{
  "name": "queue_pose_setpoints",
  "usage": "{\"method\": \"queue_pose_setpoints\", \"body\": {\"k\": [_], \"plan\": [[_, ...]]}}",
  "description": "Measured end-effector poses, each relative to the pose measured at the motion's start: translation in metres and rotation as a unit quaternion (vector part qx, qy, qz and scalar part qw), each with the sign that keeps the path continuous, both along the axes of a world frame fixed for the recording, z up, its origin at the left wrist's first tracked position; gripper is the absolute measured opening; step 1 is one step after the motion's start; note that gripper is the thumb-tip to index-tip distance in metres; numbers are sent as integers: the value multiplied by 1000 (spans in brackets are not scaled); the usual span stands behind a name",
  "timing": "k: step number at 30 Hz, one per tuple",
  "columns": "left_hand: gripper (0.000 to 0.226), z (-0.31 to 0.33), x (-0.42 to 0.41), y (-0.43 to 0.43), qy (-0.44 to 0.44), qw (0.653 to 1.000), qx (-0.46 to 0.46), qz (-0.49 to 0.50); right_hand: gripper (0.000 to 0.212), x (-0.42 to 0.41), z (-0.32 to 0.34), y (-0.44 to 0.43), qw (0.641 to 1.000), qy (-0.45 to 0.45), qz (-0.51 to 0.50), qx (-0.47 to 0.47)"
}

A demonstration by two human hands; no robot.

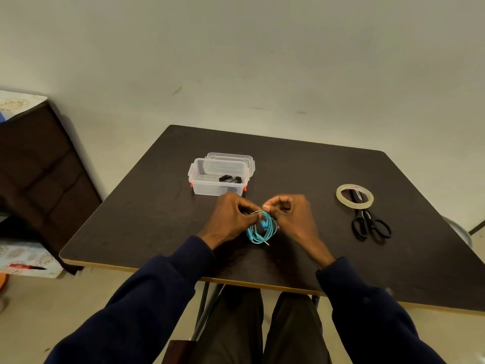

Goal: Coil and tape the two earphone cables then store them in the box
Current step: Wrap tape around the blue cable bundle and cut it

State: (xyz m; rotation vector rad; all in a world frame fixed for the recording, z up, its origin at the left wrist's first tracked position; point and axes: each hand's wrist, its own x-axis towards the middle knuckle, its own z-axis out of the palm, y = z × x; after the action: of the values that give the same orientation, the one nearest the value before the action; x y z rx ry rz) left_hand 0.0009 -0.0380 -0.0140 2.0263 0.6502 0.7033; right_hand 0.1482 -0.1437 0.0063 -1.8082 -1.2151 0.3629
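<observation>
A blue earphone cable (262, 229) hangs in a loose coil between my hands, just above the dark table (341, 258). My left hand (231, 216) pinches the coil's left side. My right hand (291, 214) pinches its top right with curled fingers. The plug end points down toward the table. Behind my hands stands a clear plastic box (217, 177), open, with a black coiled earphone (230, 179) lying inside. Its clear lid (236, 160) leans behind it.
A roll of clear tape (354, 196) lies at the right of the table, resting over the blades of black scissors (370, 222). A dark wooden cabinet (39, 174) stands left of the table. My knees are under the near edge.
</observation>
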Motion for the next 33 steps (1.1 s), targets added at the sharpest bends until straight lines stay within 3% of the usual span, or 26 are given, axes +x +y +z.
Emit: {"method": "queue_pose_setpoints", "body": {"k": [4,7,11,20,28,33], "plan": [[14,0,-1,-2,-17,1000,-19,-2,16,-8,-4,-2,998,17,-41,42],[14,0,-2,-2,-27,998,-62,5,9,-10,-8,-5,998,8,-26,65],[14,-1,-3,2,-33,993,-112,14,11,-10,-11,-9,998,-31,7,58],[17,4,-5,3,-6,994,-113,-11,22,-3,-4,-12,987,-144,69,24],[12,8,-2,-1,-12,1000,-14,15,15,0,-3,-13,972,-220,79,4],[28,4,1,-3,-3,997,77,-3,11,6,-3,-9,959,-257,102,-65]]}}
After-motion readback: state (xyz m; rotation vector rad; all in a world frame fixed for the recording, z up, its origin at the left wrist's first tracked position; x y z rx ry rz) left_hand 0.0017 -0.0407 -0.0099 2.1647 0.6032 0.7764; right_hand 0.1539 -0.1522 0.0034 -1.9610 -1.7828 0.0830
